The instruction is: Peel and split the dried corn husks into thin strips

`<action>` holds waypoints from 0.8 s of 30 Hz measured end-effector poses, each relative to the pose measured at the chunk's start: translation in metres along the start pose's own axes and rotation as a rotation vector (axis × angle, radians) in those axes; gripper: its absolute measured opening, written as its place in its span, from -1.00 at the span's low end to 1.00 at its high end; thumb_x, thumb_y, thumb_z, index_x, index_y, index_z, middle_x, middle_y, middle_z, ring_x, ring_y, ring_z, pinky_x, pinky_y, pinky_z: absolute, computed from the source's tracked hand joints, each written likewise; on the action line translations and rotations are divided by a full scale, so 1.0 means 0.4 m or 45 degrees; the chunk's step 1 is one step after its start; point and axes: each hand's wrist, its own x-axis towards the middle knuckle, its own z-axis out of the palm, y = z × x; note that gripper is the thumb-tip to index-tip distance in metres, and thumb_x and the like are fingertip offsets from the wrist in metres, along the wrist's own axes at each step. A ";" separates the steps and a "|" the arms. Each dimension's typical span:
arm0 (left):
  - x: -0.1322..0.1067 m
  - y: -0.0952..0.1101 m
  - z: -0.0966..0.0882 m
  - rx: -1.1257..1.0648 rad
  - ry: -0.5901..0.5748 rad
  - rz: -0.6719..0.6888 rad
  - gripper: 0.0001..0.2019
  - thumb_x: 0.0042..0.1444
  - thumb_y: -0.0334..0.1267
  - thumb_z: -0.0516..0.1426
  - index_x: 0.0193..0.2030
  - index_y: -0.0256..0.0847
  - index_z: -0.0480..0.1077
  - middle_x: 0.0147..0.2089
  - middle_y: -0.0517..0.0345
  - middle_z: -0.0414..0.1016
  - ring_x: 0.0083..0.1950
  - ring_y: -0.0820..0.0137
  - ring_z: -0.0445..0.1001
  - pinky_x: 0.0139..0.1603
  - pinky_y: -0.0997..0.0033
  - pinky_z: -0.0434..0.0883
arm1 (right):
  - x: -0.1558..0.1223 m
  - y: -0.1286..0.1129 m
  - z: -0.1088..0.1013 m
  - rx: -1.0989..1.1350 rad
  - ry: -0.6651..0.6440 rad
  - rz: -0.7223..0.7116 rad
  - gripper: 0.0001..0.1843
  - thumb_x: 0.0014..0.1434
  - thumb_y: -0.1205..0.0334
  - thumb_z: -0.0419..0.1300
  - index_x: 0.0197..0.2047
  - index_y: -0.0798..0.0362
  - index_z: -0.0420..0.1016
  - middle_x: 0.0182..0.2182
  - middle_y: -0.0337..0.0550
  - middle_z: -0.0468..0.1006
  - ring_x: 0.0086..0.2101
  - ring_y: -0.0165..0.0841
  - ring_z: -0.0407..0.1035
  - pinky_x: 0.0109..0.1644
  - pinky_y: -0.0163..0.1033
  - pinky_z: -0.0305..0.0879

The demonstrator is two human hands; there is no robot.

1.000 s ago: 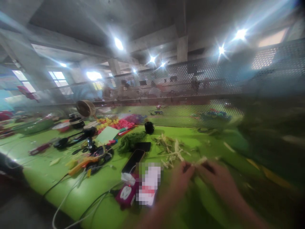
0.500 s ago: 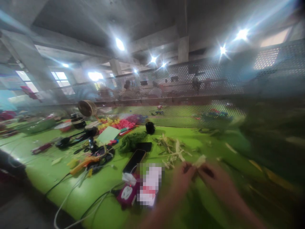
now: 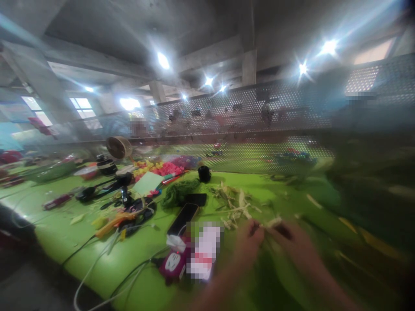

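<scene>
Low on the right, my left hand [image 3: 249, 242] and my right hand [image 3: 293, 242] are close together above the green tabletop [image 3: 129, 263]. Both have closed, pinching fingers. A small pale yellow-green piece [image 3: 274, 222] shows at their fingertips, held between them; blur and the fingers hide its exact kind. Just beyond my left hand lies a loose heap of pale, stem-like pieces [image 3: 240, 203]. Left of my left hand is a phone with a pixelated screen [image 3: 205, 252], leaning by a purple box with a white tissue [image 3: 173, 263].
Dark phones [image 3: 183, 218], a green yarn-like bundle [image 3: 180, 192] and a black cup [image 3: 204, 173] lie farther back. An orange glue gun [image 3: 113, 222] and cables stand left. Pink and yellow pieces [image 3: 162, 168] lie before a perforated screen [image 3: 227, 121]. A blurred person [image 3: 366, 172] is at right.
The pale piece at my fingertips has dipped lower and shows less above the fingers. My right hand has shifted slightly; my left hand stays nearly in place.
</scene>
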 end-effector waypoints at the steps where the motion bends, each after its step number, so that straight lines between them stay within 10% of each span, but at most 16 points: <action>1: -0.001 0.000 0.001 -0.009 -0.020 0.013 -0.92 0.07 -0.27 0.08 -0.34 -0.23 0.33 -0.45 0.26 0.24 -0.42 0.50 0.18 -0.38 0.50 0.15 | -0.003 -0.010 -0.001 -0.010 0.030 0.008 -0.69 -0.09 -0.05 0.18 -0.44 0.01 0.55 -0.50 -0.15 0.63 -0.45 -0.23 0.46 -0.38 -0.24 0.30; 24: -0.009 0.039 -0.002 -0.050 -0.041 0.014 -0.82 -0.02 -0.15 0.20 -0.44 -0.21 0.33 -0.47 0.25 0.28 -0.41 0.47 0.23 -0.36 0.49 0.18 | -0.013 0.063 0.036 0.021 0.111 -0.148 -0.82 0.14 0.05 0.13 -0.38 -0.07 0.46 -0.46 -0.21 0.57 -0.44 -0.28 0.44 -0.41 -0.24 0.34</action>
